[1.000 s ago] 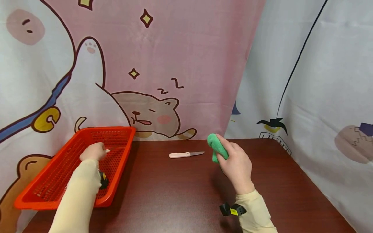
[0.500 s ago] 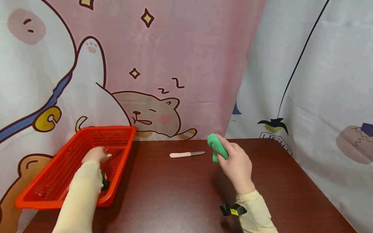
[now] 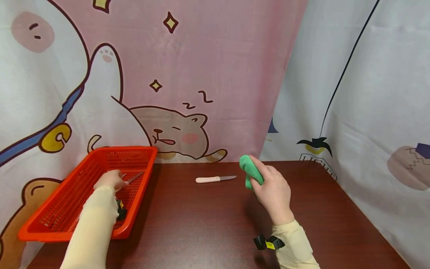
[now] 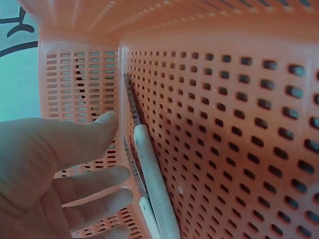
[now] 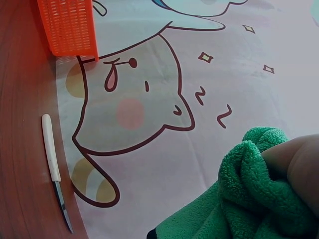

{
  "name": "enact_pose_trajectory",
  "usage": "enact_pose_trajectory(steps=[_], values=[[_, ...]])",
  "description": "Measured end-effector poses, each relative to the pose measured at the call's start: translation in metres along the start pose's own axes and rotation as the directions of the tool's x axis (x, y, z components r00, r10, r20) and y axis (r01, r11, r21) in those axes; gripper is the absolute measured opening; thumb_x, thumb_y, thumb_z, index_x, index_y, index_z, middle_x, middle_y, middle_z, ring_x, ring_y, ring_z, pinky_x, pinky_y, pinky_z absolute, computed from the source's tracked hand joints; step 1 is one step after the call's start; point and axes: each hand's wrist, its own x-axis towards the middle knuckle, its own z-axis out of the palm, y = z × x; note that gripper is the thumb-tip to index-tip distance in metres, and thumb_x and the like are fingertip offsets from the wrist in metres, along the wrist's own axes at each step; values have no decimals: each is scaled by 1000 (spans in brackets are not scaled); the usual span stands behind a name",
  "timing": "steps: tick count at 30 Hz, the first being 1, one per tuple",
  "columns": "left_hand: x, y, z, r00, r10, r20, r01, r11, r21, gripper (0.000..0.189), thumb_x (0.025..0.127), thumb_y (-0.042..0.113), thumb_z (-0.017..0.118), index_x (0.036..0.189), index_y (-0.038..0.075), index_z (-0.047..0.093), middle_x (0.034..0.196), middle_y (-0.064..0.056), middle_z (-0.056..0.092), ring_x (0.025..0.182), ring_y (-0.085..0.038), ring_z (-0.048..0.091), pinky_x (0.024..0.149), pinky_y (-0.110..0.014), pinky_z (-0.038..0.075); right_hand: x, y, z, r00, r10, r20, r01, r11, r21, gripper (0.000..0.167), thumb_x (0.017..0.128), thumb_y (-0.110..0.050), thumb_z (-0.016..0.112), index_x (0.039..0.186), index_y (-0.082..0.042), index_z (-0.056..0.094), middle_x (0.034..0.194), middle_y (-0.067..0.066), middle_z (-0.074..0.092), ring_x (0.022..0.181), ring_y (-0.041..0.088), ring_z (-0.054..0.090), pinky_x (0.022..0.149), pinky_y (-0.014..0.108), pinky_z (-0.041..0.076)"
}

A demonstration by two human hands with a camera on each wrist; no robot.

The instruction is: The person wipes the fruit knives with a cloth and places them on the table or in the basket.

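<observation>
My left hand (image 3: 109, 180) is down inside a red plastic basket (image 3: 47, 236). In the left wrist view its thumb and fingers are spread apart with nothing between them. Just beyond the fingertips, two knives lie along the perforated basket surface; the nearer one has a pale handle (image 4: 155, 181), and the other's white handle (image 4: 148, 216) is partly hidden beside it. One blade (image 3: 135, 177) shows past the hand in the head view. My right hand (image 3: 274, 192) grips a bunched green cloth (image 5: 259, 184) above the table's right side, thumb pressed into its folds.
Another knife (image 3: 215, 179), white-handled, lies on the dark brown table (image 3: 188, 224) between the hands, blade toward the right. A printed curtain (image 3: 231, 93) hangs along the table's back edge, and a white one (image 3: 386, 123) borders the right.
My left hand has shifted slightly down in the basket and let go of a knife, whose blade now shows beside it. The right hand with the green cloth has stayed still.
</observation>
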Motion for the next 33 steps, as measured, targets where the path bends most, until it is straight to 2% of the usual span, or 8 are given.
enact_pose_trajectory(steps=[9,14,18,21,26,30,33], values=[[-4,-2,-6,999,19,-49,-22,998,-67,63,92,26,66,137,-12,43,135,-39,44,117,-54,47,85,-65,43,0,0,-2,1000,0,-3,0,1000,11,59,80,-13,78,135,-27,62,103,11,68,85,28,64,54,47,49],[-10,5,-14,993,79,-87,-86,993,-87,69,92,32,68,139,-12,41,138,-39,41,121,-56,43,93,-67,38,0,0,-2,1000,5,1,-6,1000,8,59,80,-13,78,135,-27,62,102,11,68,85,29,65,55,47,50],[-11,12,-21,982,138,-132,-148,986,-72,69,93,34,67,140,-11,41,139,-38,41,121,-55,44,94,-66,39,0,1,-2,1000,8,5,-8,1000,5,59,80,-14,78,136,-27,61,102,12,68,85,30,65,55,48,50],[-12,17,-28,967,188,-172,-198,979,-42,67,94,34,67,138,-11,44,137,-37,45,117,-53,48,91,-64,42,0,1,-2,1000,8,4,-8,1000,3,59,80,-15,79,136,-27,61,103,12,68,85,31,65,55,48,50],[-17,28,-37,936,254,-243,-265,964,-14,62,94,33,67,133,-11,48,124,-34,55,106,-49,56,85,-60,46,0,1,-2,1000,7,8,-7,1000,6,59,80,-15,79,136,-26,61,103,13,68,85,31,65,55,48,50],[-21,44,-41,900,292,-324,-309,951,-4,55,95,31,65,130,-9,52,116,-31,59,100,-45,58,82,-59,47,0,0,-2,1000,6,12,-6,1000,7,59,80,-15,79,136,-26,61,102,13,68,84,31,65,55,48,50],[-24,59,-42,857,323,-402,-347,938,13,49,95,28,65,127,-7,54,114,-30,60,98,-44,59,81,-59,48,0,0,-2,1000,7,13,-8,1000,8,59,80,-15,79,136,-26,61,103,13,68,85,31,65,55,48,50]])
